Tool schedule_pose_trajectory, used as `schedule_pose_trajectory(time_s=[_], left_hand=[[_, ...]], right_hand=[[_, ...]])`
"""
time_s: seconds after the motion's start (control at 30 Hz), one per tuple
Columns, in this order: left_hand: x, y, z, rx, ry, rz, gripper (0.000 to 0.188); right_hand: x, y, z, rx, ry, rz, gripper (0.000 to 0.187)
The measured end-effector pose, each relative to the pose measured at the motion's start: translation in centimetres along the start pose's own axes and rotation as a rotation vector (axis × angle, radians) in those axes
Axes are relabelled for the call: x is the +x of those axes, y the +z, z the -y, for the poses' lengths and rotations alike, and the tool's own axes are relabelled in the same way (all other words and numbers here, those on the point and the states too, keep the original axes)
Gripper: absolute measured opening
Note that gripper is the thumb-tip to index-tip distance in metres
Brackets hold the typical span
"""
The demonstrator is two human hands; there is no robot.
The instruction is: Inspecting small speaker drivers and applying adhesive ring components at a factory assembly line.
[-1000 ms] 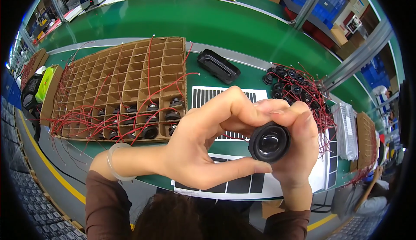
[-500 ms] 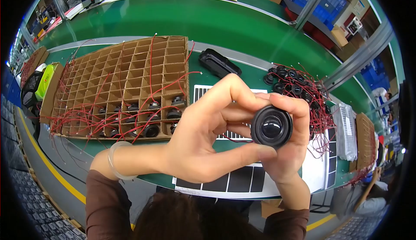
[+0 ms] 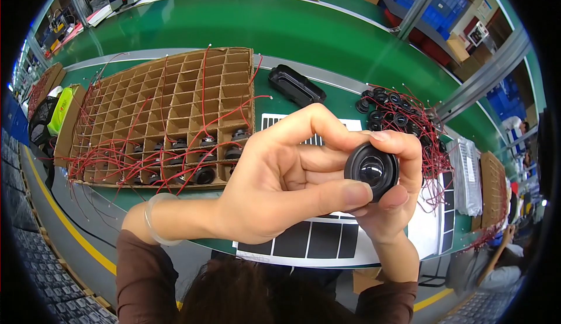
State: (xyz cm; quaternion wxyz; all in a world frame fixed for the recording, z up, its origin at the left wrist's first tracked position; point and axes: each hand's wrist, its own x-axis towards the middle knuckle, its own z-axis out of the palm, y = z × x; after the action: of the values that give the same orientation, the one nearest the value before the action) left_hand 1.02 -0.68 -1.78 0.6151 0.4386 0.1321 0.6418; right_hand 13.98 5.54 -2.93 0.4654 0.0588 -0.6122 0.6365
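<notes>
A small round black speaker (image 3: 371, 171) with a shiny domed centre faces up between my two hands. My left hand (image 3: 286, 178) pinches its left edge, thumb at the lower front and index finger on top. On the other side my right hand (image 3: 403, 172) grips the rim, its index finger above and its thumb tip below. Left of my hands lies a cardboard divider box (image 3: 158, 108), its near cells holding several speakers with red wires. Beyond my right hand is a pile of more speakers (image 3: 397, 111) with tangled red wires.
A black plastic housing (image 3: 296, 85) lies behind my hands. White sheets with black rectangles (image 3: 310, 243) cover the table beneath them. Clear plastic-wrapped trays (image 3: 466, 178) and another carton (image 3: 491, 189) stand at the right. A green conveyor belt (image 3: 263, 26) runs along the back.
The speaker has shifted slightly right and tilted. My left thumb now presses on its lower left edge, and my right thumb has come into view at its lower right.
</notes>
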Motion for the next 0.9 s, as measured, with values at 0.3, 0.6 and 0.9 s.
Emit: schedule_pose_trajectory(time_s=[0.3, 0.6, 0.9], left_hand=[[-0.4, -0.3, 0.3, -0.048, -0.007, -0.086, 0.009], [-0.2, 0.1, -0.5, -0.159, -0.104, -0.196, 0.017], [-0.3, 0.2, -1.0, 0.011, -0.112, -0.059, 0.014]], right_hand=[[0.7, -1.2, -1.0, -0.157, -0.180, 0.136, 0.048], [1.2, -1.6, -0.9, -0.184, -0.203, 0.236, 0.048], [0.3, -0.6, 0.0, -0.189, -0.090, 0.070, 0.054]])
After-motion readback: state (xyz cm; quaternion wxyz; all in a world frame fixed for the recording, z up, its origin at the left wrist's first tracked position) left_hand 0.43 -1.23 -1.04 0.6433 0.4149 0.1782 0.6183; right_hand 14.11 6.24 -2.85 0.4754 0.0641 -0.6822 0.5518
